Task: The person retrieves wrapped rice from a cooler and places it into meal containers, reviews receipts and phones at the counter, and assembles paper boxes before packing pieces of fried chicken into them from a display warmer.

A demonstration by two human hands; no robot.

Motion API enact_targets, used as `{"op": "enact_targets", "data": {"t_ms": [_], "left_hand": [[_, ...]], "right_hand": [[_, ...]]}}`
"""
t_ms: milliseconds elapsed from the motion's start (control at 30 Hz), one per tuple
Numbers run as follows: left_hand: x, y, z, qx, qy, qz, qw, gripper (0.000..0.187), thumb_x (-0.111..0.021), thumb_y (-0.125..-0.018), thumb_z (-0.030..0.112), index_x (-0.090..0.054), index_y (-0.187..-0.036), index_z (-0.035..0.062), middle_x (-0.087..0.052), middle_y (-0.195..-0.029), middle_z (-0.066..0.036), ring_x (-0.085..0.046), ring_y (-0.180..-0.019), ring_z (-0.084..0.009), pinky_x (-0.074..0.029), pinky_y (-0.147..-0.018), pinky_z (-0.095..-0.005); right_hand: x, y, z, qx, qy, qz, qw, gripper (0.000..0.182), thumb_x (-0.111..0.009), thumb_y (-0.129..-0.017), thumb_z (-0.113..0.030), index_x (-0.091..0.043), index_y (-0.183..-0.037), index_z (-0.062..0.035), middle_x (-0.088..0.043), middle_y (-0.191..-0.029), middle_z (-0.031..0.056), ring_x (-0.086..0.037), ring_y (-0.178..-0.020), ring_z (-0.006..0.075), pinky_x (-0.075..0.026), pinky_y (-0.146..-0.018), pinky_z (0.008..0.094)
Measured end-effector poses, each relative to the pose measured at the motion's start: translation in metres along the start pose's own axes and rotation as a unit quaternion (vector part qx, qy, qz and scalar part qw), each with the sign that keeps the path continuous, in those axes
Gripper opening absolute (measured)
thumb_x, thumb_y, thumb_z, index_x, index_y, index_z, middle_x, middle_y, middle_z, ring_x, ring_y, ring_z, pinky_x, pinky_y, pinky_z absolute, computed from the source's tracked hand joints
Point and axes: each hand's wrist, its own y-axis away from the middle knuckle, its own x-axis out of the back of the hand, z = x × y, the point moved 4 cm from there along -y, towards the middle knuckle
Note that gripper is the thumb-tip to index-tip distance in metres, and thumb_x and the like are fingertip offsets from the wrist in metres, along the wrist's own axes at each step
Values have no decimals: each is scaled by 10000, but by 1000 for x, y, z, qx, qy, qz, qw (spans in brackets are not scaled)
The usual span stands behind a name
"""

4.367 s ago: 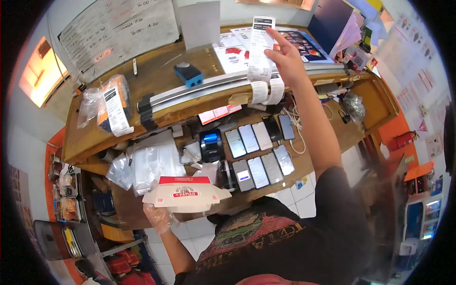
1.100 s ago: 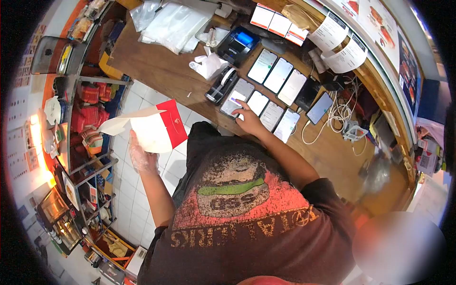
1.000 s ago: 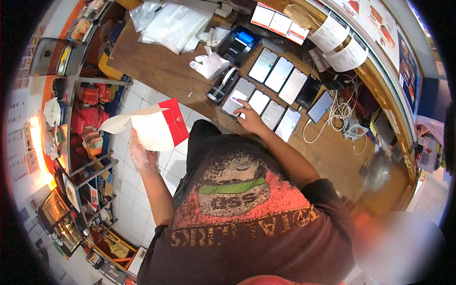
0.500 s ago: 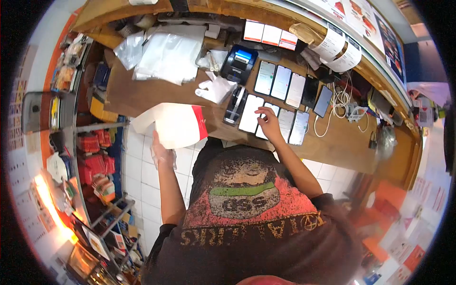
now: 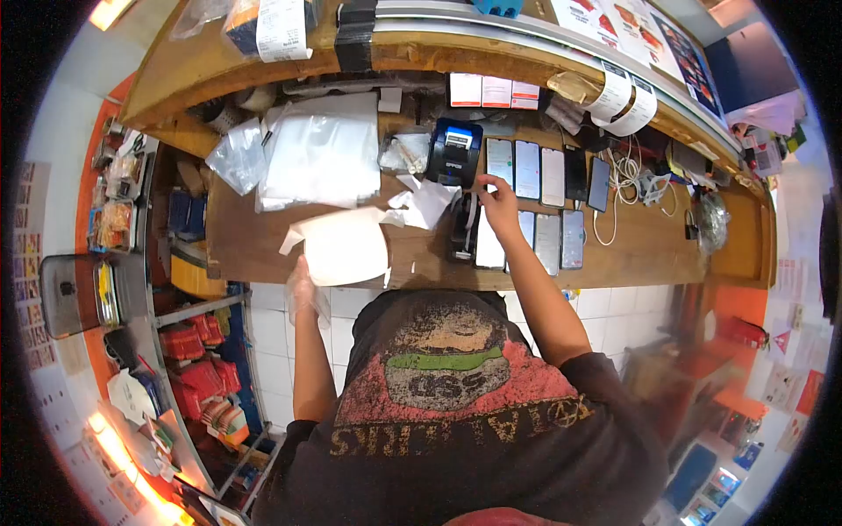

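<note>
Head view, looking down on a wooden counter (image 5: 289, 241) across the middle of the frame.

Left hand (image 5: 303, 289), centre left, in a thin clear glove: fingers closed under a white paper box (image 5: 344, 247), held at the near counter edge; the box is blurred, its flap (image 5: 294, 237) tipped to the left.

Right hand (image 5: 498, 203), centre, bare: fingers spread and loosely extended, holding nothing, fingertips on the phones (image 5: 537, 203) laid in two rows on the counter. Which screen is touched cannot be told.

Beside the phones, left: black tape dispenser (image 5: 462, 230), touching the lower row; dark receipt printer (image 5: 453, 154) above it; crumpled white plastic (image 5: 428, 200) between the two.

Upper left of the counter: stack of clear plastic bags (image 5: 320, 158); a smaller bag (image 5: 235, 156) next to it.

Upper right: two curled receipts (image 5: 624, 95) hanging off the raised shelf; white cables (image 5: 624, 180) right of the phones.

Step in hand, as judged: an order being checked on a phone while the box waits in the other hand. The next move calls for a light, exact tap with the box kept level.
</note>
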Motion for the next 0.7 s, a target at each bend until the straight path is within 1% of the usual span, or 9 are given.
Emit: {"op": "enact_targets", "data": {"t_ms": [100, 133, 167, 367, 400, 433, 533, 600, 700], "left_hand": [[9, -23, -13, -74, -39, -54, 995, 623, -461, -1010, 531, -641, -1216, -29, -681, -1129, -81, -618, -977, -196, -476, -879, -347], [9, -18, 2, -93, -154, -70, 981, 624, -454, -1011, 529, -642, -1217, -29, -690, -1107, -92, -628, -953, -203, -483, -868, -348], [6, -22, 12, -117, -265, -84, 953, 625, -447, -1012, 527, -644, -1218, -29, -699, -1084, -102, -639, -929, -210, -491, -857, -348], [-5, -38, 29, -211, -199, -81, 953, 627, -313, -1033, 511, -697, -1155, 30, -726, -1070, -135, -693, -945, -278, -513, -833, -418], [2, -50, 13, -190, -148, -82, 967, 598, -353, -1026, 507, -683, -1185, 34, -729, -989, -108, -688, -851, -222, -530, -706, -376], [10, -58, -3, -185, -149, -85, 968, 598, -353, -1026, 507, -683, -1185, 34, -729, -989, -108, -688, -851, -222, -530, -706, -376], [16, -67, -18, -43, 20, -51, 998, 562, -387, -1021, 486, -689, -1175, 38, -702, -871, -48, -643, -721, -129, -498, -578, -274], [12, -69, -13, -56, 10, -59, 997, 525, -400, -1022, 444, -706, -1138, 34, -644, -781, 12, -565, -618, -52, -435, -504, -195], [13, -66, -3, -76, -80, -49, 993, 495, -455, -988, 435, -687, -1099, 12, -678, -770, -17, -593, -573, -83, -446, -475, -219]], "right_hand": [[-12, -42, 16, 46, 53, 38, 997, 355, -614, -811, -5, -653, -1163, 0, -656, -1027, 125, -648, -875, 218, -521, -783, 317], [-15, -59, 31, 52, 88, 25, 994, 434, -642, -789, -21, -624, -1222, 2, -648, -1033, 152, -630, -978, 304, -502, -880, 353], [-18, -69, 26, 56, 88, 30, 994, 434, -642, -789, -21, -624, -1222, 2, -648, -1033, 152, -630, -978, 304, -502, -880, 353], [-40, -87, -10, 40, 212, 34, 976, 614, -663, -747, 3, -544, -1348, -40, -549, -970, 161, -571, -904, 341, -490, -858, 399], [-42, -86, -12, 48, 202, 56, 976, 526, -672, -724, 19, -597, -1242, -33, -522, -941, 159, -552, -855, 330, -488, -817, 409], [-45, -85, -10, 44, 205, 56, 976, 526, -672, -724, 19, -597, -1242, -33, -522, -941, 159, -552, -855, 330, -488, -817, 409], [-48, -87, 4, 98, 240, 121, 958, 266, -697, -683, 21, -585, -920, -21, -514, -907, 146, -542, -827, 332, -472, -754, 412], [-50, -85, 4, 100, 221, 125, 962, 267, -720, -683, 9, -596, -919, -13, -524, -900, 140, -547, -832, 319, -474, -758, 398], [-47, -86, 1, 105, 220, 132, 961, 262, -747, -688, -10, -605, -908, -3, -533, -889, 137, -552, -835, 309, -473, -759, 386]]}}
